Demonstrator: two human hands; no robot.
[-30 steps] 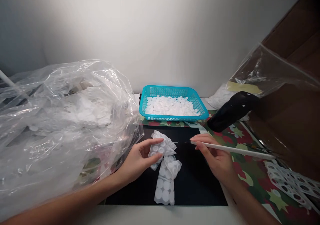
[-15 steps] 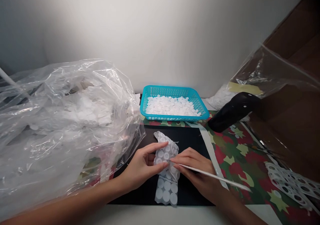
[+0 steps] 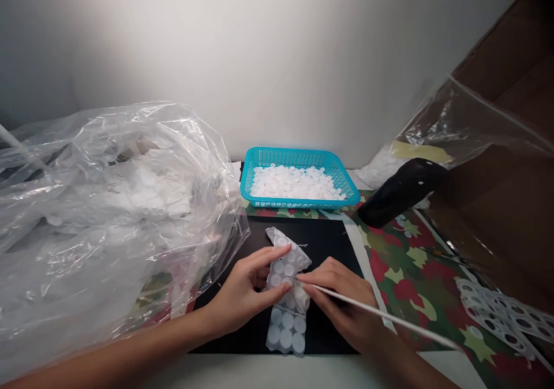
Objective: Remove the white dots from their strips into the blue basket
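A crumpled white sheet of round discs (image 3: 286,320) lies on a black mat (image 3: 322,242) near the table's front edge. My left hand (image 3: 242,291) pinches the sheet's upper part between thumb and fingers. My right hand (image 3: 341,302) grips a thin white stick (image 3: 389,318) like a pen, its tip pressed against the sheet right beside my left fingertips. The stick's tail points off to the lower right.
A turquoise basket (image 3: 298,159) full of loose white discs stands behind the mat. A big clear plastic bag (image 3: 108,216) of white sheets fills the left. A black object (image 3: 400,191), another clear bag (image 3: 476,146) and punched-out sheets (image 3: 497,314) lie right.
My right hand has moved left from beside the sheet and brought the stick's tip onto it. My left hand has shifted its pinch slightly lower on the sheet.
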